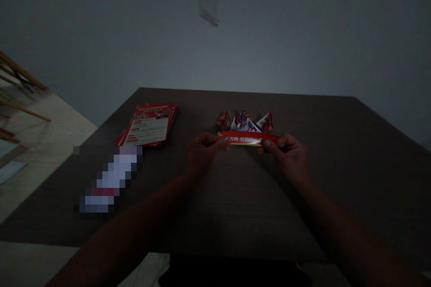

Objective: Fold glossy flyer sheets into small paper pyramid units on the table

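Between my hands a narrow folded strip of red printed paper (245, 138) is stretched out level above the table, with white lettering on its face. My left hand (206, 150) pinches its left end between thumb and fingers. The right end is pinched the same way by my right hand (288, 152). Just behind the strip stand several small pointed shapes of folded printed paper (266, 122), in red, white and blue. The strip hides their lower parts.
A stack of red and white printed flyers (150, 125) lies on the dark wooden table (229, 215) at the left. In front of it is a pixelated oblong item (112, 179). A grey wall (303, 45) rises behind the table. Wooden furniture legs (25, 71) show at far left.
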{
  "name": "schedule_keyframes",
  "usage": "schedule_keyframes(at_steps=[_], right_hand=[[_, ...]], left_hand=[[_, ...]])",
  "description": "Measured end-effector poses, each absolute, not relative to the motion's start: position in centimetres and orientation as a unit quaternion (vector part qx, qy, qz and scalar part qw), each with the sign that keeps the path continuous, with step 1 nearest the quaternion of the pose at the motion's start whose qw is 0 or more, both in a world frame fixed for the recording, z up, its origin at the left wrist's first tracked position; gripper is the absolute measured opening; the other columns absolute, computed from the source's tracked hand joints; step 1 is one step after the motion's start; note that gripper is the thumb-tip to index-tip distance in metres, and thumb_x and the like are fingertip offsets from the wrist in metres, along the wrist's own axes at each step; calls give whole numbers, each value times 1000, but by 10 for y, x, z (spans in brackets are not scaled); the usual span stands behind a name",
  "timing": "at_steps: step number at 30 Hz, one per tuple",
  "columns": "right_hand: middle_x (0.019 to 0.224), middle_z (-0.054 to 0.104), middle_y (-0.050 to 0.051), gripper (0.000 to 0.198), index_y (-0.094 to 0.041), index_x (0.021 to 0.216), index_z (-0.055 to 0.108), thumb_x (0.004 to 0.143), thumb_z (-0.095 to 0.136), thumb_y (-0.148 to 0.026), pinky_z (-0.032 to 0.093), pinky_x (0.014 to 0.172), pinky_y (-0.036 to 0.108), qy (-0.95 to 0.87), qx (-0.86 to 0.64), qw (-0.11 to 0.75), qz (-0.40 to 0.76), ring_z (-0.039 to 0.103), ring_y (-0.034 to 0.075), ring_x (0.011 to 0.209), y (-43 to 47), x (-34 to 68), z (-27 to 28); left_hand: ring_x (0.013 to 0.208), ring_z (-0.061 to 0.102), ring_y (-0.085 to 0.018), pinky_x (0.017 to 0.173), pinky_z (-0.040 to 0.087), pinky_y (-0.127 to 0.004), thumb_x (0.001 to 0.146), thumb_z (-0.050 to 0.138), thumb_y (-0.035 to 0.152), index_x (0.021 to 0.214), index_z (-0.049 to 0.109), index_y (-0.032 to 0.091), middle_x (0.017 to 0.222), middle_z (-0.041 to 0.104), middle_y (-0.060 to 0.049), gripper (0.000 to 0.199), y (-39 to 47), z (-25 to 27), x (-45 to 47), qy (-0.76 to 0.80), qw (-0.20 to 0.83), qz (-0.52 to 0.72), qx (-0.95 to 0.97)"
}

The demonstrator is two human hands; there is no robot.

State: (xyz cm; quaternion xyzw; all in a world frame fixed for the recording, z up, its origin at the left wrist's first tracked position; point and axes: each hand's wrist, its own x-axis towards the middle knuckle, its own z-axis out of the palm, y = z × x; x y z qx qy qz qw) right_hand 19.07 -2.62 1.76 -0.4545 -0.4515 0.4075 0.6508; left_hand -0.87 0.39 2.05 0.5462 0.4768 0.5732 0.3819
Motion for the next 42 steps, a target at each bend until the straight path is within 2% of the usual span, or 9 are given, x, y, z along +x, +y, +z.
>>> schedule_keyframes(at_steps=[11, 17, 21, 25, 27, 30, 32, 39, 42], right_hand=[[53, 55, -8, 41, -20, 61, 40, 60, 80, -30, 50, 46, 21, -437, -450, 661, 412, 66, 15, 50, -24, 192, 15], [52, 60, -7, 33, -19, 67, 48, 61, 80, -26, 52, 49, 21, -438, -436, 678, 397, 64, 12, 46, -23, 193, 15], [58, 69, -4, 34, -21, 81, 52, 61, 80, -25, 52, 50, 23, -430, -435, 678, 409, 64, 13, 46, -23, 194, 17], [60, 71, -3, 39, -21, 88, 53, 60, 80, -24, 53, 52, 24, -413, -432, 686, 414, 64, 14, 47, -21, 196, 14], [61, 71, -3, 40, -21, 89, 54, 60, 80, -24, 53, 53, 24, -404, -431, 692, 415, 64, 13, 47, -20, 197, 11], [63, 71, -3, 39, -21, 90, 55, 60, 80, -23, 52, 53, 24, -392, -426, 699, 421, 64, 13, 48, -19, 197, 9], [66, 71, -3, 36, -20, 90, 57, 61, 79, -23, 52, 54, 24, -388, -419, 700, 429, 64, 12, 50, -19, 195, 8], [61, 69, 0, 15, -16, 69, 67, 62, 79, -23, 51, 59, 25, -420, -435, 646, 467, 63, 13, 56, -24, 181, 2], [64, 70, 2, 12, -17, 71, 70, 66, 76, -26, 51, 63, 28, -463, -439, 606, 475, 64, 15, 60, -27, 174, 4]], left_hand=[[51, 62, -12, 54, 49, -23, 63, 75, 34, 58, 58, 14, 53, 67, 0, 27, 3, 22, -8, 472, 397, 571, 541], [46, 62, -13, 49, 50, -22, 62, 76, 31, 58, 50, 14, 53, 67, -1, 31, 5, 23, -11, 431, 468, 539, 551], [47, 63, -14, 47, 51, -22, 58, 79, 28, 78, 57, 13, 56, 68, 1, 34, 8, 22, -13, 414, 512, 521, 544], [50, 65, -15, 52, 54, -25, 59, 79, 28, 108, 57, 12, 61, 69, -1, 57, 13, 19, -15, 401, 559, 465, 556], [51, 65, -16, 53, 54, -26, 60, 78, 30, 105, 61, 10, 63, 70, -3, 52, 14, 18, -16, 397, 575, 437, 566], [53, 65, -15, 53, 53, -24, 64, 75, 32, 83, 67, 9, 61, 69, -4, 31, 13, 19, -16, 391, 570, 416, 591], [52, 64, -14, 53, 52, -23, 65, 74, 32, 76, 67, 9, 60, 68, -4, 26, 12, 20, -15, 391, 562, 421, 595], [49, 63, -13, 52, 52, -23, 64, 74, 32, 76, 66, 9, 60, 68, -3, 26, 6, 22, -2, 392, 571, 441, 570], [50, 63, -14, 52, 53, -24, 63, 75, 33, 77, 66, 9, 63, 69, -4, 29, 5, 22, 4, 390, 578, 441, 565]])
